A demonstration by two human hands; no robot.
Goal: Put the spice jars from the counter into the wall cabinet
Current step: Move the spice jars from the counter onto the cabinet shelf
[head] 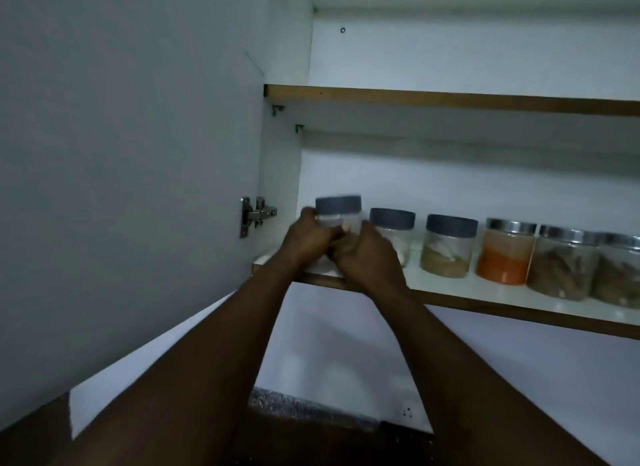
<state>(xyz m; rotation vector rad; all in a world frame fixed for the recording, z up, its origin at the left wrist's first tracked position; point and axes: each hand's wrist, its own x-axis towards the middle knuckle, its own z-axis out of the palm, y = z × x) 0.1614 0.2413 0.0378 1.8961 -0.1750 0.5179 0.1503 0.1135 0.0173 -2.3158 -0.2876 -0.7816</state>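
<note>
I've got both hands, left hand (309, 238) and right hand (372, 254), clamped in one grip on the upright grey-lidded jar (338, 213), leftmost on the lower shelf (485, 301), tight against the cabinet side wall (282, 174).

Jars: clear, glossy plastic or glass, cannot tell which. Leftmost jar (337, 219), at 9 o'clock in the row, has a matt grey lid; orange-spice jar (504, 254) at 3 o'clock a shiny metal lid. Shelf (485, 290): smooth white laminate, brown wood-look edge. Hinge (254, 216): polished metal.
</note>
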